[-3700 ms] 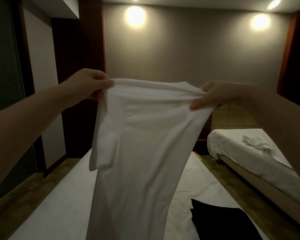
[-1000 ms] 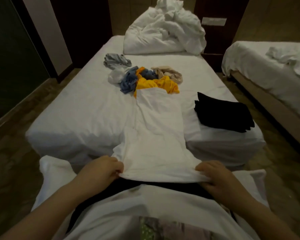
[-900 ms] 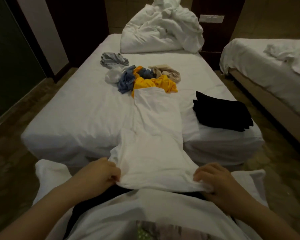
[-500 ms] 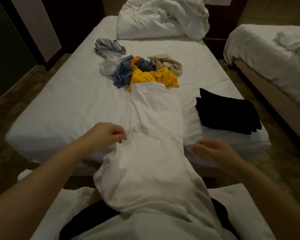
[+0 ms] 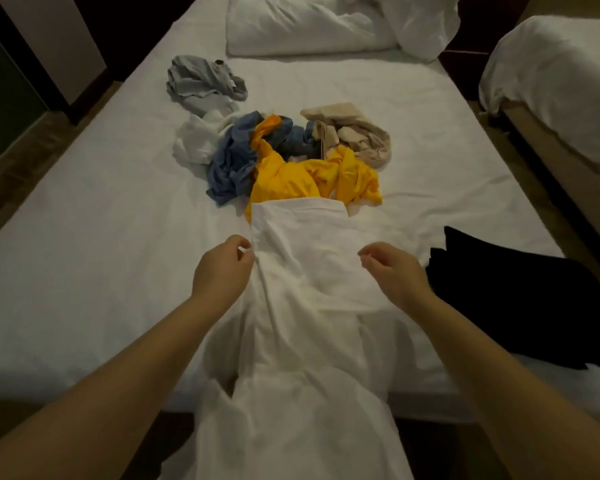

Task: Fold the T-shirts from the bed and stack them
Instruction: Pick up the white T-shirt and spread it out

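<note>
Pinching the left edge of the white T-shirt [image 5: 305, 271] on the bed [image 5: 101, 254] with the left grip [image 5: 222, 271], right grip [image 5: 392, 275] curled at the other edge, can't tell if it's holding.

The white T-shirt [image 5: 302, 306] runs off the bottom edge and hides the near part of the yellow shirt [image 5: 312, 181] (whether the left hand [image 5: 222, 271] or right hand [image 5: 395, 275] pinches cloth is unclear).

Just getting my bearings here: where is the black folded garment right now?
In the head view, the black folded garment lies on the bed's right side by its near edge, just right of the right hand and the white T-shirt.
</note>
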Available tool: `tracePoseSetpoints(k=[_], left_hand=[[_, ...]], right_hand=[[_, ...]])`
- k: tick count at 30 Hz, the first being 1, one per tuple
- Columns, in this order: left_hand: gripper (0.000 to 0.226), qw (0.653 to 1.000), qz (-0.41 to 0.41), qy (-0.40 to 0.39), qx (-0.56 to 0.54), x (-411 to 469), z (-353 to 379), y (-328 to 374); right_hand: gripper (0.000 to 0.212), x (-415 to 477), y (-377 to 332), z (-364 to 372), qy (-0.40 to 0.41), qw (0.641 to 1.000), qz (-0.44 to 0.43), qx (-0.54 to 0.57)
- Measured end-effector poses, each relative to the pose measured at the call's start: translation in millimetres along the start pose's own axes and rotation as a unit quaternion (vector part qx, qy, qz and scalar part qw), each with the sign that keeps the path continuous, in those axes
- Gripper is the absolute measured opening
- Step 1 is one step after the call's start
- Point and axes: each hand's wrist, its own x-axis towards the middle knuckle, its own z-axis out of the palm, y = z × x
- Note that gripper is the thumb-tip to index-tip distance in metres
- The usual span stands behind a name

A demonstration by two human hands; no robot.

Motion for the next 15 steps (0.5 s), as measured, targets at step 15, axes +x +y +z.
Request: tracePoseSetpoints(k=[15], left_hand=[[0.070, 0.981, 0.001, 0.024, -0.191, 77, 69, -7]], right_hand=[[0.045, 115, -1, 46, -0.011, 0.976, -0.133, -0.171]])
